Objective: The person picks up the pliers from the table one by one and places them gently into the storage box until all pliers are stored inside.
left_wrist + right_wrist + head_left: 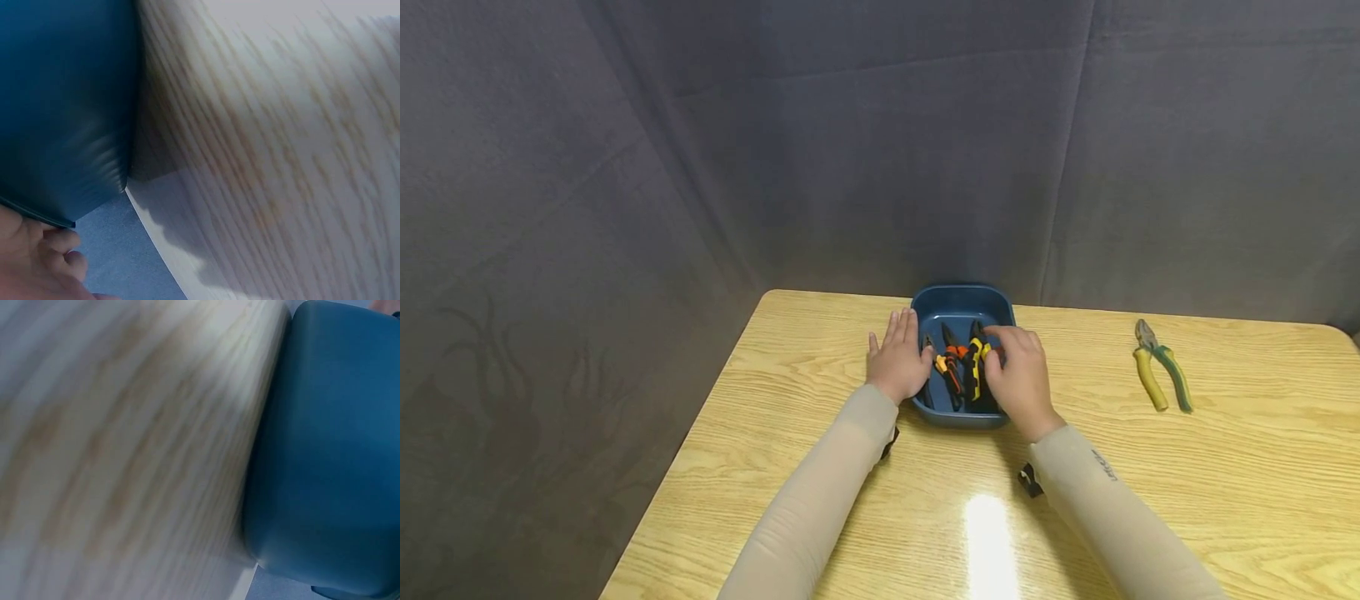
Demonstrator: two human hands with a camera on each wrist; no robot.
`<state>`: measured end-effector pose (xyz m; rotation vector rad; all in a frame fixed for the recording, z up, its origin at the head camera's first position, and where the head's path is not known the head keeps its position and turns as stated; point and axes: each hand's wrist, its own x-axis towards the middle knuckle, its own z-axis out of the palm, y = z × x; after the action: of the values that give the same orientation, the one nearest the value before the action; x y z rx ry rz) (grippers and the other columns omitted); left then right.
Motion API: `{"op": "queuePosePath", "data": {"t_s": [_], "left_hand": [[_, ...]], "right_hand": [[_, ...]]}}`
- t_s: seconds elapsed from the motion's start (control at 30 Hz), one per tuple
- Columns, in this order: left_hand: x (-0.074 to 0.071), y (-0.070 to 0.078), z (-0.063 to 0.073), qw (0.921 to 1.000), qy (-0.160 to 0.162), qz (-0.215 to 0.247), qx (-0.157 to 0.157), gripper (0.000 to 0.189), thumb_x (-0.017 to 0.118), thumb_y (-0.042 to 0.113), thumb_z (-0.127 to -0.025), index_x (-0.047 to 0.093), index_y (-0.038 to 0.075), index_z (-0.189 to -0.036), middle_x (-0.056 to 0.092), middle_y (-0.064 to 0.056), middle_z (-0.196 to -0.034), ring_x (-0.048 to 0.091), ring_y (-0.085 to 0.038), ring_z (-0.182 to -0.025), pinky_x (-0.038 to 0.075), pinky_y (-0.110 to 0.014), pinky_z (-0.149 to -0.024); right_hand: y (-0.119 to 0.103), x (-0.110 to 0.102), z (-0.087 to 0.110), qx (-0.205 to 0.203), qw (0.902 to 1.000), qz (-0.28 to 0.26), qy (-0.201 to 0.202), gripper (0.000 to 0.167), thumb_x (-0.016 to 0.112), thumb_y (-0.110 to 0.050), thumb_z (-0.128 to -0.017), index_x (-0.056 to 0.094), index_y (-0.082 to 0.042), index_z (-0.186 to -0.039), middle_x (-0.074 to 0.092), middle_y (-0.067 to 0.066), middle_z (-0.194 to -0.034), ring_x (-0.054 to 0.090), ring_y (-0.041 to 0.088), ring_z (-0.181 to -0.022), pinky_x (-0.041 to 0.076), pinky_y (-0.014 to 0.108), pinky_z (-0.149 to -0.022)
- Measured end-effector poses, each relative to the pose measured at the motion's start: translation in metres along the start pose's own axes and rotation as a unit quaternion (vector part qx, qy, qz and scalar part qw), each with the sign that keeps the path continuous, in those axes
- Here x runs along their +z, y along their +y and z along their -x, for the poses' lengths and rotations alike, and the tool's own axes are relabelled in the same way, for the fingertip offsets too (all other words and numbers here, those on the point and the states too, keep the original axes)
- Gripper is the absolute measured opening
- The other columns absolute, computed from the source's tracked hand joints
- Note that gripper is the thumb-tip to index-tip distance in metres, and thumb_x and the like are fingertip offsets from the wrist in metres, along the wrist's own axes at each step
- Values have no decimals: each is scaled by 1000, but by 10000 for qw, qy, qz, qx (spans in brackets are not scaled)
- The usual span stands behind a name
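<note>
A blue plastic bin (964, 421) stands near the table's back edge with several pliers lying in it. Inside are orange-and-black pliers (952, 367) and, to their right, yellow-and-black pliers (976, 371). My left hand (898, 362) rests against the bin's left rim, its fingers straight and the thumb over the edge. My right hand (1021, 375) reaches over the right rim. Its curled thumb and index finger grip pliers at that side, where a bit of red shows; the palm hides most of them. Both wrist views mainly show the bin's outer wall (69, 94).
Pliers with yellow-and-green handles (1163, 367) lie spread on the wooden table (1262, 467), right of the bin. Grey cloth (880, 167) hangs behind the table and along its left side. The tabletop's left edge slopes down toward the front.
</note>
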<state>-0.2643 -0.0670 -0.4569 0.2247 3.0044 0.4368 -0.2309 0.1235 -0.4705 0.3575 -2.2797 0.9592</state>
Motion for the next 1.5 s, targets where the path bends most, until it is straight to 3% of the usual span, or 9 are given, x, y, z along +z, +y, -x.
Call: {"op": "queuePosePath", "data": {"t_s": [0.2, 0.4, 0.73, 1.0, 1.5], "left_hand": [[1, -1, -2, 10000, 20, -39, -39, 70, 36, 45, -109, 4, 16, -165, 3, 0, -171, -4, -17, -156, 4, -56, -124], [2, -1, -3, 10000, -25, -23, -21, 71, 37, 44, -109, 3, 16, -165, 2, 0, -171, -6, -17, -156, 4, -56, -123], [3, 0, -3, 10000, 63, -19, 25, 70, 37, 44, -109, 5, 15, -165, 4, -1, -171, -3, -18, -157, 4, -56, -123], [3, 0, -1, 10000, -16, -47, 1, 71, 35, 46, -110, 2, 16, -165, 3, -1, -171, -4, -18, -156, 4, -56, -123], [3, 0, -2, 9999, 8, -80, -62, 71, 36, 46, -109, 3, 16, -165, 4, -1, -171, -4, -18, -157, 5, -56, -124]], "right_hand": [[2, -2, 0, 352, 9992, -177, -5, 27, 57, 4, -88, 69, 6, -113, 67, 25, -113, 55, 43, -108, 43, 54, -96], [5, -4, 0, 704, 9972, -232, -41, 28, 57, 4, -91, 67, 5, -117, 65, 25, -119, 54, 42, -110, 42, 54, -98], [18, -13, 2, 855, 9957, -365, -7, 31, 53, 6, -92, 65, 7, -121, 63, 26, -122, 53, 44, -111, 41, 55, -98], [24, -23, 2, 989, 9943, -388, 3, 34, 50, 8, -92, 64, 7, -123, 64, 26, -117, 57, 41, -103, 44, 54, -90], [32, -43, -3, 1363, 9887, -504, -379, 37, 45, 2, -96, 59, 7, -131, 58, 28, -128, 59, 43, -112, 50, 57, -95]]}}
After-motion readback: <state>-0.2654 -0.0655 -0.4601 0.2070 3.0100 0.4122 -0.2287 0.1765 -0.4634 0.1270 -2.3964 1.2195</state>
